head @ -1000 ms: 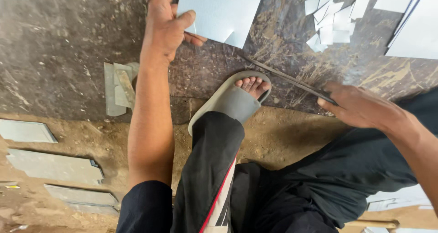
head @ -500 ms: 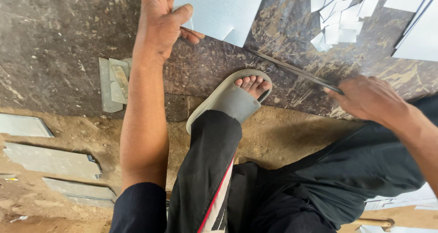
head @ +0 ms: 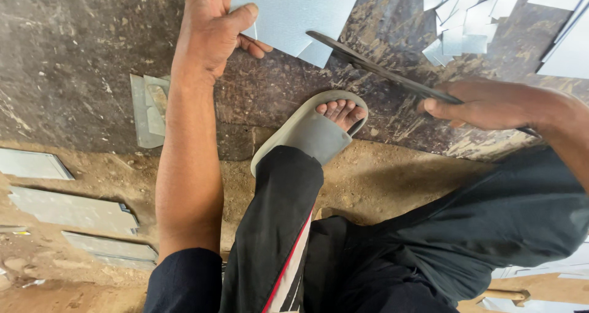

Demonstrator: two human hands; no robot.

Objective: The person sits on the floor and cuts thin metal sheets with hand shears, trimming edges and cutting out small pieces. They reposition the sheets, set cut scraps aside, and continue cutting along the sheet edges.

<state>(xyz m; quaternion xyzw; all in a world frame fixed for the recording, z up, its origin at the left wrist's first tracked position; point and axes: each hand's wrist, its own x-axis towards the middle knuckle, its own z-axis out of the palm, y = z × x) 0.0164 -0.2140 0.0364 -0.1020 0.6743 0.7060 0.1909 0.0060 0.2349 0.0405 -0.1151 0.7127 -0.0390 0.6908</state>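
Observation:
My left hand (head: pixel 211 28) grips a pale grey metal sheet (head: pixel 294 9) at its left edge, holding it over a dark worn board (head: pixel 73 61). My right hand (head: pixel 485 104) is closed on the handles of long dark shears (head: pixel 374 64). The shears' blades point up-left and their tip touches the sheet's lower edge. My foot in a grey sandal (head: pixel 313 132) rests on the board's near edge, below the sheet.
A heap of small cut metal pieces (head: pixel 466 19) lies on the board at top right, with larger sheets (head: pixel 567 43) beside it. Bent offcuts (head: pixel 147 107) lie near my left forearm. Flat metal strips (head: pixel 70 209) rest on the dirt ground at left.
My right hand has swung the shears up and left until the blade tip meets the sheet's lower edge. My left hand keeps its hold on the sheet.

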